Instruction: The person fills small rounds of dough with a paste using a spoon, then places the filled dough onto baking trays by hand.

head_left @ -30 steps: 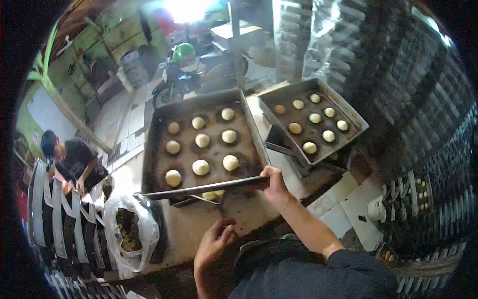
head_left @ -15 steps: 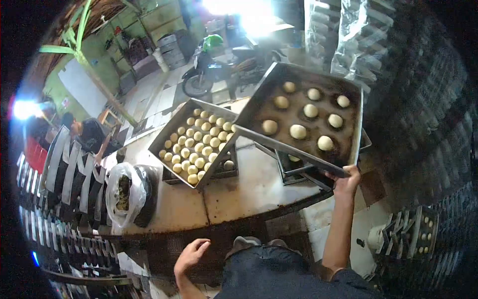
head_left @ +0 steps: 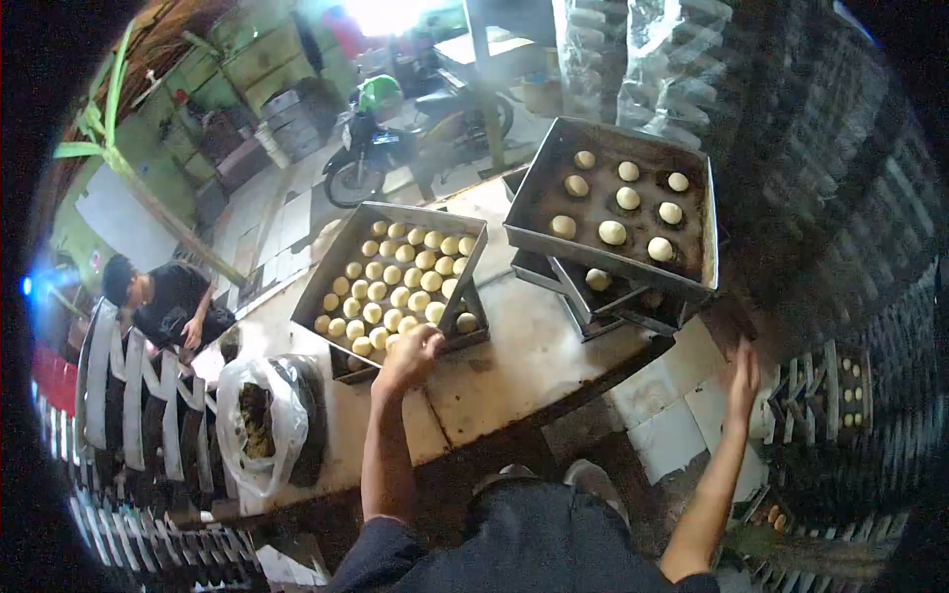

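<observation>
My left hand (head_left: 408,354) reaches over the table to the near rim of a metal tray (head_left: 338,265) packed with several small pale dough balls; its fingers curl at the rim, and whether they grip it is unclear. My right hand (head_left: 742,379) hangs in the air to the right of the table, fingers apart, holding nothing. Up and to its left, a second tray (head_left: 605,259) with several dough balls rests on top of a stack of trays.
A white plastic bag (head_left: 255,425) with dark filling sits at the table's left end, beside a rack of upright trays (head_left: 129,395). A person in black crouches at the left (head_left: 163,301). A motorbike (head_left: 395,138) stands behind the table (head_left: 514,356). Dark tray racks line the right (head_left: 840,385).
My right hand set the sparse tray down on the right-hand stack and let go, dropping to the side. My left hand rose from below the table to the full tray's near rim.
</observation>
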